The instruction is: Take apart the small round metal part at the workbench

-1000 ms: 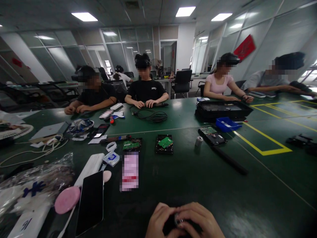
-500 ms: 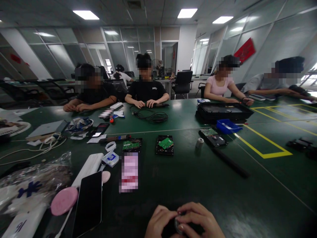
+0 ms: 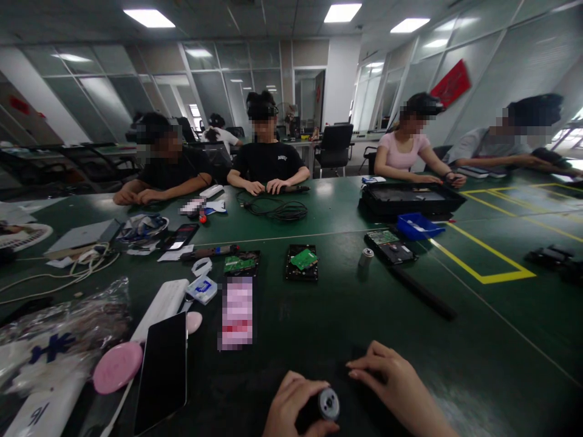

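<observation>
At the lower edge of the head view, my left hand [image 3: 294, 406] is closed round a small cylindrical motor [image 3: 329, 403]. Its round metal end, with small dark holes, faces up toward me. To the right of it, apart from the motor, my right hand [image 3: 387, 376] is held over the table with thumb and forefinger pinched together. Whatever is between those fingertips is too small to make out. A similar silver cylinder [image 3: 365, 257] stands farther off on the green table [image 3: 282, 321].
Opened hard drives with green circuit boards [image 3: 304, 260] lie mid-table. A black bar [image 3: 423, 294] and a blue tray [image 3: 419, 226] are to the right. On the left are a phone [image 3: 161, 370], a pink disc [image 3: 117, 367] and plastic bags [image 3: 68, 340]. Several people sit opposite.
Both hands were together on the motor. My right hand has let go and moved away to the right; the motor stays in my left hand, its end face now showing.
</observation>
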Action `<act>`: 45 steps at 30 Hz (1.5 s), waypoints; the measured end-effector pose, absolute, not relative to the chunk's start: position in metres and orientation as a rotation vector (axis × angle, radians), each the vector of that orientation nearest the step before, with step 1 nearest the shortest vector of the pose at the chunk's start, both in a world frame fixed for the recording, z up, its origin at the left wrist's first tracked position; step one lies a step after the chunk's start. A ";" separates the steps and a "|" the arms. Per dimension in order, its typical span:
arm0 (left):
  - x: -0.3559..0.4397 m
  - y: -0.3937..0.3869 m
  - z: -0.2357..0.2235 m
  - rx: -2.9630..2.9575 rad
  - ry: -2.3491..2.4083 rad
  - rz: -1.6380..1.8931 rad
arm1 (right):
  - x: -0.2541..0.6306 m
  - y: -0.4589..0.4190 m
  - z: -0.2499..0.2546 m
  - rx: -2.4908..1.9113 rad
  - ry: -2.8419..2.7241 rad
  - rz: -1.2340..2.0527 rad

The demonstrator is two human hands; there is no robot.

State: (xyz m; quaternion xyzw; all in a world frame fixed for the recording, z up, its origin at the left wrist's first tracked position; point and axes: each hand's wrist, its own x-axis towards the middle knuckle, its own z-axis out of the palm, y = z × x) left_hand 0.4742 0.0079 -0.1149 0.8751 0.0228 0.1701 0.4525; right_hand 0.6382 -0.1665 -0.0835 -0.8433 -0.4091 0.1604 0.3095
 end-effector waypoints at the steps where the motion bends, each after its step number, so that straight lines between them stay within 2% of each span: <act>1: 0.474 0.008 -0.115 2.162 0.056 0.423 | 0.642 -0.168 -0.086 -2.262 -1.098 0.466; 6: 0.473 0.008 -0.115 2.153 0.059 0.406 | 0.650 -0.175 -0.090 -2.333 -1.083 0.598; 33: 0.473 0.006 -0.109 2.167 0.049 0.416 | 0.637 -0.161 -0.082 -2.391 -1.041 0.527; 38: 0.473 0.006 -0.108 2.164 0.063 0.403 | 0.631 -0.158 -0.088 -2.311 -1.049 0.442; 45: 0.473 0.005 -0.105 2.138 0.069 0.422 | 0.603 -0.149 -0.077 -1.963 -1.251 0.251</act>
